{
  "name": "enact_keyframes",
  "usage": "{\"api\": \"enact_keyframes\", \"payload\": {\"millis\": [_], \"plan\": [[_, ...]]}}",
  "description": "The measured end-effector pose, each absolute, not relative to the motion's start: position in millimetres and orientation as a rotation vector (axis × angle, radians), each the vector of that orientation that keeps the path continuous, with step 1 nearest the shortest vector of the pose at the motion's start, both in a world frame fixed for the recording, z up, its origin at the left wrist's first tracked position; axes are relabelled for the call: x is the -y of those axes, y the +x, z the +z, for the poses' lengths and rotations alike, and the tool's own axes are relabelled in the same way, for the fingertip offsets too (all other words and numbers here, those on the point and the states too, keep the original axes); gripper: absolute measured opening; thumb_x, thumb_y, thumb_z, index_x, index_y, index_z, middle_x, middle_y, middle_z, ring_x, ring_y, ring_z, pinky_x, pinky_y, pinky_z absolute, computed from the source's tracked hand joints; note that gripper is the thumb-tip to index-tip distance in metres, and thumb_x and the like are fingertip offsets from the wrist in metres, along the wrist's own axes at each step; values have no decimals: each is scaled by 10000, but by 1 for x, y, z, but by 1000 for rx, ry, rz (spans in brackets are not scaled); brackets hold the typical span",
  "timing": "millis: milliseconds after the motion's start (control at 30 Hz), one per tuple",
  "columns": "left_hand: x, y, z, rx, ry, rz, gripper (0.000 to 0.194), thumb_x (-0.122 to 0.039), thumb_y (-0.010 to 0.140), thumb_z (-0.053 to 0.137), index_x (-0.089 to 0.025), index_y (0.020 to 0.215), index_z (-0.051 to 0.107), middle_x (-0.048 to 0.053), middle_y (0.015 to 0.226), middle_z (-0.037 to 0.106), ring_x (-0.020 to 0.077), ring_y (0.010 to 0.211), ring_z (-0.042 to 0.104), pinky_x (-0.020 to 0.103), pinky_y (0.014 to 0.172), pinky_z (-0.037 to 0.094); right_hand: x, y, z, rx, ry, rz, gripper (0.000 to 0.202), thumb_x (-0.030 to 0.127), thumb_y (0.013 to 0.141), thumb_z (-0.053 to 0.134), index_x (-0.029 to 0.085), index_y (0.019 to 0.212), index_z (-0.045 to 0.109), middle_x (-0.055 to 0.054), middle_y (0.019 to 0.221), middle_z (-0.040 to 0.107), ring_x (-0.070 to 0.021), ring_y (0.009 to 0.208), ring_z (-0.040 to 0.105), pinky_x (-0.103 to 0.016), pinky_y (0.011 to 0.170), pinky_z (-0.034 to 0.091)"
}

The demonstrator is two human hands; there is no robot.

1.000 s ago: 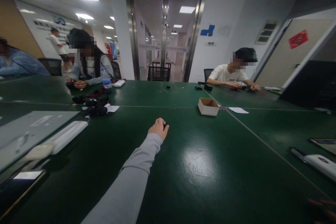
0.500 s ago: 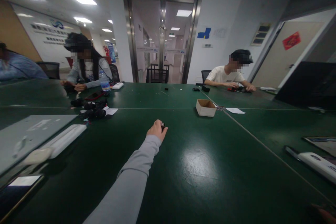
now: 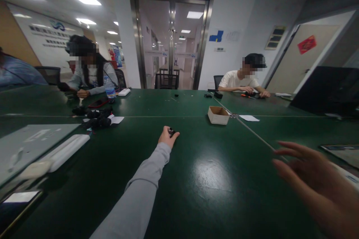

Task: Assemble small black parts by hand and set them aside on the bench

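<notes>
Small black-and-silver object (image 3: 171,132) pinched in left hand (image 3: 166,139), at green tabletop (image 3: 185,186); long axis unclear. Right hand (image 3: 315,185) open, well apart to its right, nearer the camera.

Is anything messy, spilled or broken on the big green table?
I see nothing spilled or broken. One spot looks messy: on the left, the black things lie in a jumble, partly over some white paper. The small dark thing in the left hand is too tiny to check.
</notes>
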State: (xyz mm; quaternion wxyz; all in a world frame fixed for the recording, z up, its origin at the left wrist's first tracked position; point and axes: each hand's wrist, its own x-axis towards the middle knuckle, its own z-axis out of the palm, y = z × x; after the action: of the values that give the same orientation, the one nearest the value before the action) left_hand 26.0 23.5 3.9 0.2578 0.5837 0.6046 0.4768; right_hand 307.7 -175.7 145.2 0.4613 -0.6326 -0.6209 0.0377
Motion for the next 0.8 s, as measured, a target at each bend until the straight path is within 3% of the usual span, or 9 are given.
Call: {"api": "enact_keyframes", "payload": {"millis": [100, 200, 267, 467, 633, 800], "plan": [[-33, 33, 1, -1329, 1220, 1528, 315, -302, 702, 609, -195, 827, 341, 2, 831, 516, 83, 594, 553, 242, 603, 468, 97, 256, 122, 1760, -1305, 828, 353, 447, 696, 616, 196, 940, 568, -71, 867, 591, -149, 580, 567, -265, 498, 486], [-39, 37, 1, -1160, 1044, 1626, 349, -299, 665, 636, -186, 801, 334, -8, 799, 521, 66, 520, 540, 226, 541, 464, 18, 199, 73, 1458, -1322, 1166, 236, 315, 675, 678, 148, 780, 547, -33, 685, 592, -121, 478, 550, -193, 375, 419], [-41, 36, 1, -1122, 1020, 1647, 391, -332, 627, 668, -184, 795, 347, -14, 777, 530, 69, 508, 537, 214, 508, 454, -17, 167, 39, 1216, -1187, 1345, 252, 309, 681, 681, 146, 790, 523, -28, 669, 605, -127, 503, 577, -191, 400, 447], [-47, 30, -2, -1132, 1039, 1650, 325, -321, 639, 643, -181, 745, 370, -24, 715, 491, 85, 570, 537, 202, 499, 457, -50, 130, -5, 1108, -809, 1403, 439, 379, 498, 787, 122, 780, 568, -31, 644, 624, -138, 526, 598, -192, 440, 485], [-42, 28, -2, -1239, 1146, 1503, 258, -340, 703, 562, -178, 822, 401, 18, 825, 506, 101, 606, 552, 189, 461, 438, -59, 143, -11, 1067, -768, 1395, 405, 363, 497, 792, 115, 756, 604, -27, 637, 621, -130, 523, 592, -181, 429, 483], [-41, 17, -9, -1491, 1365, 1499, 304, -382, 832, 294, -178, 656, 436, 6, 617, 455, 88, 466, 441, 196, 414, 362, -58, 145, -13, 1026, -802, 1387, 399, 339, 502, 790, 119, 784, 613, -42, 677, 631, -128, 498, 587, -180, 400, 471]]}}
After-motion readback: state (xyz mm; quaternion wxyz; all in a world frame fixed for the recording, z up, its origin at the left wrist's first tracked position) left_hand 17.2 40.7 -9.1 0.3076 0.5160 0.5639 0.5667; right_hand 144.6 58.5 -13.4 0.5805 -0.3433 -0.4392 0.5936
